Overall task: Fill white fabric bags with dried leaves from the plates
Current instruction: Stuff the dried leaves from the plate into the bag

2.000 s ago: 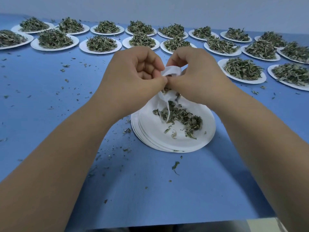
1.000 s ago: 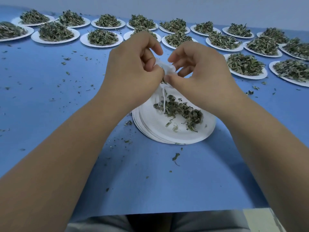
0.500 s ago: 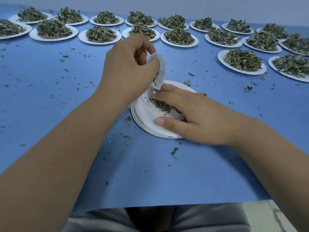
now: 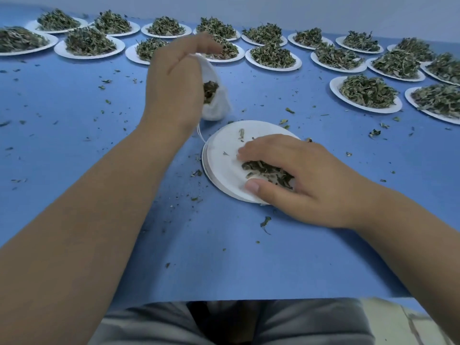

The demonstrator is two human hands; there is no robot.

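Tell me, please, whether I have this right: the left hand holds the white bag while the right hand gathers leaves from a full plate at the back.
No: the left hand holds the white bag, but the right hand gathers leaves from the near stack of plates, not a full plate at the back, as the head view shows.

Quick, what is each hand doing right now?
Left hand: holding the small white fabric bag.
Right hand: grabbing dried green leaves off the white paper plate.
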